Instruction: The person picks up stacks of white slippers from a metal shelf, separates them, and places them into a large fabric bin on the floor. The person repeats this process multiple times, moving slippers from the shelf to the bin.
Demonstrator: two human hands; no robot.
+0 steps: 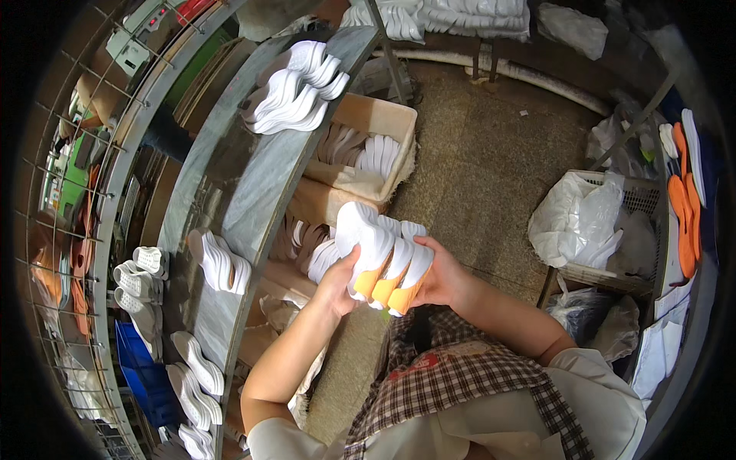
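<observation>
A stack of several white shoe soles with orange heel ends [383, 257] is held between both my hands above the floor, in front of my checked apron. My left hand [337, 282] grips the stack's left side from below. My right hand [441, 276] clasps its right side. Just left of the stack, more white soles [322, 257] stand in a cardboard box under the table edge.
A long grey metal table [253, 192] curves along my left, carrying piles of white soles [295, 88] [218, 261]. A cardboard box [368, 149] of soles stands beside it. A basket with white bags [590, 222] sits right. Orange soles [682, 215] lie far right.
</observation>
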